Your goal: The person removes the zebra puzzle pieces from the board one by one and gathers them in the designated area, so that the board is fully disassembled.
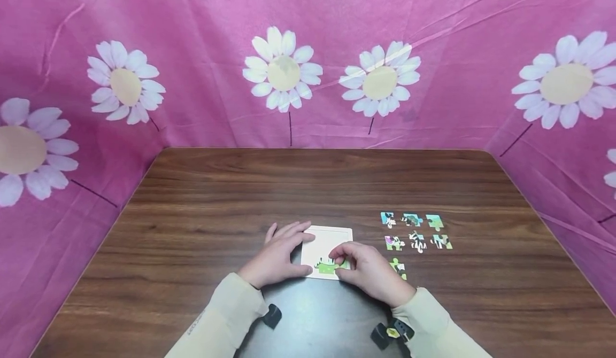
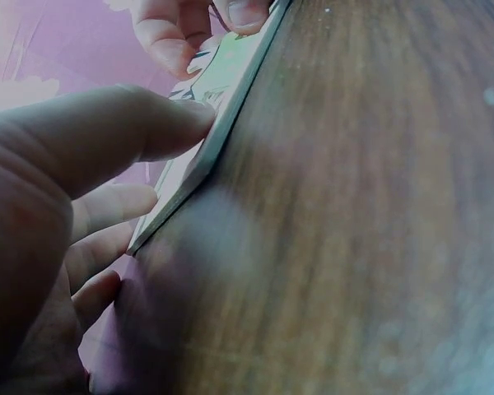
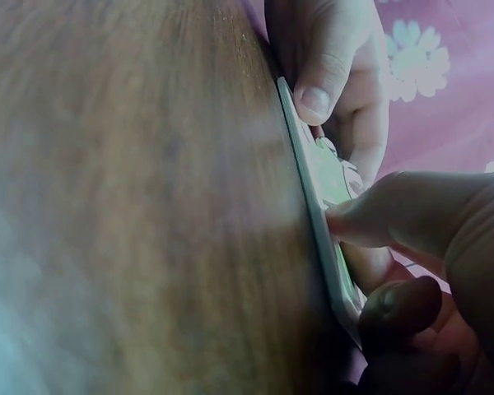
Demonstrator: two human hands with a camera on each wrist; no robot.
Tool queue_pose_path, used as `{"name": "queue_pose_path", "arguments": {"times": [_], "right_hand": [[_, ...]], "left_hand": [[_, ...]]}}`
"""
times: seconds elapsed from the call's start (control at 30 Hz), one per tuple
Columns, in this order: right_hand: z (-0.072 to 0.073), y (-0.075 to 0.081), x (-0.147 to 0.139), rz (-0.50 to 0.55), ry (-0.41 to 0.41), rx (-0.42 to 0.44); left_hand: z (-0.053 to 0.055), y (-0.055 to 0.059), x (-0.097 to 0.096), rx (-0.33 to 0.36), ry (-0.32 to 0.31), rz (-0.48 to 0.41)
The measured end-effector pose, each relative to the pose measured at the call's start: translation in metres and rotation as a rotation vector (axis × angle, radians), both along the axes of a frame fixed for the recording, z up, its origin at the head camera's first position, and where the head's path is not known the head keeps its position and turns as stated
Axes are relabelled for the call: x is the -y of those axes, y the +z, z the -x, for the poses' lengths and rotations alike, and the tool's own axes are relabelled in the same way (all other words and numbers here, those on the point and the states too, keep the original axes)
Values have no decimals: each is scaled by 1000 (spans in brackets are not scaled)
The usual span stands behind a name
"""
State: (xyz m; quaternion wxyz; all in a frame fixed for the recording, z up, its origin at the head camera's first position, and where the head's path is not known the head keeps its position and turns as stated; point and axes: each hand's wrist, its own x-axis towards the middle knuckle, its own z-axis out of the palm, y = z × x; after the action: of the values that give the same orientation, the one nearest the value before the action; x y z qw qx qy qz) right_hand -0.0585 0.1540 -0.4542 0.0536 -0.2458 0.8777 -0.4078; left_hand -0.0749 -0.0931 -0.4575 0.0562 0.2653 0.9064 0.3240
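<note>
A white puzzle tray [image 1: 317,240] lies flat on the table in the head view, with green puzzle pieces [image 1: 327,267] along its near side. My left hand [image 1: 279,256] rests on the tray's left side, fingers spread, thumb on the near left rim. In the left wrist view the left thumb [image 2: 165,123] presses the tray's rim. My right hand [image 1: 368,270] is over the near right corner, thumb and curled index finger about a green piece that they mostly hide. The right thumb [image 3: 379,214] touches the tray's edge area in the right wrist view.
Several loose jigsaw pieces [image 1: 417,242] lie in rows right of the tray; the nearest piece [image 1: 397,267] is partly behind the right hand. The brown wooden table [image 1: 216,197] is bordered by pink cloth [image 1: 202,69] with white flowers. Dark straps [image 1: 272,316] hang at both wrists.
</note>
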Motion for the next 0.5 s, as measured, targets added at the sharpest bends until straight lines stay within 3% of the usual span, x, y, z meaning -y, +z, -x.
{"name": "queue_pose_path", "arguments": {"times": [0.5], "right_hand": [[-1, 1, 3, -5, -58, -34]], "left_hand": [[1, 0, -1, 3, -3, 8]]}}
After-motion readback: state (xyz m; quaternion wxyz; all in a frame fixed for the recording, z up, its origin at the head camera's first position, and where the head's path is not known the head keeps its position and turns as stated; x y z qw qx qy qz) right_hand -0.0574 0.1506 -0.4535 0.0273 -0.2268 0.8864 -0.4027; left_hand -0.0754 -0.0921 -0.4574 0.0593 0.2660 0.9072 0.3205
